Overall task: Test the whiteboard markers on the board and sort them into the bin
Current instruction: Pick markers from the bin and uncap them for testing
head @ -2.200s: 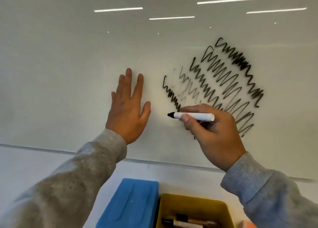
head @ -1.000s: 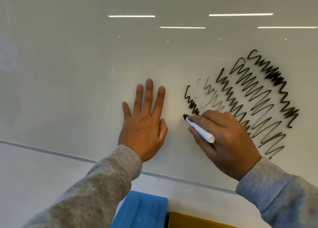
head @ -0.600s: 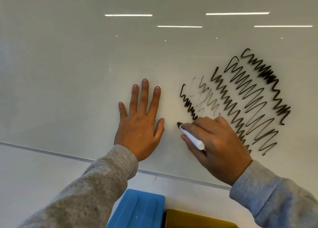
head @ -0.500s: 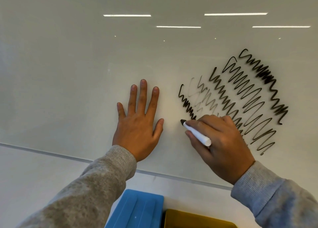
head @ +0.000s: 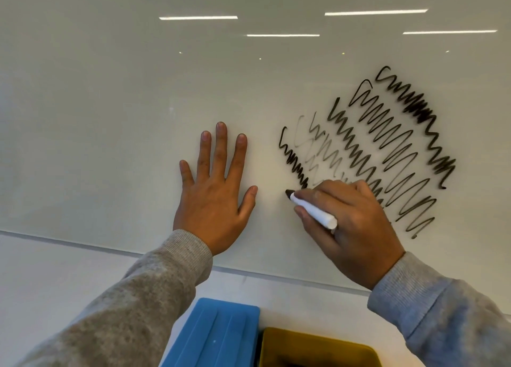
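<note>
A grey sleeve (head: 132, 305) comes in from the near left and ends in the left hand (head: 215, 195), which lies flat against the whiteboard (head: 110, 117), fingers straight and slightly spread, thumb out to the right, grasping nothing.

Just right of that thumb is the black tip of a whiteboard marker (head: 313, 210), touching or almost touching the board at the lower end of the leftmost scribble. The marker has a white barrel and slants down to the right. The right hand (head: 351, 225) grasps it, thumb and curled fingers pinching the barrel near the tip, the blunt end sticking out below the knuckles.

Above and right of this hand, a fan of black zigzag test scribbles (head: 387, 145) runs diagonally across the board; the second and third from the left are faint and grey, the others dark. The right forearm wears a blue-grey sleeve (head: 442, 311).

Below the board's lower edge, at the near middle, a blue whiteboard eraser (head: 215, 339) lies with a yellow bin (head: 318, 344) just to its right, the bin's inside dark and cut off by the frame.
</note>
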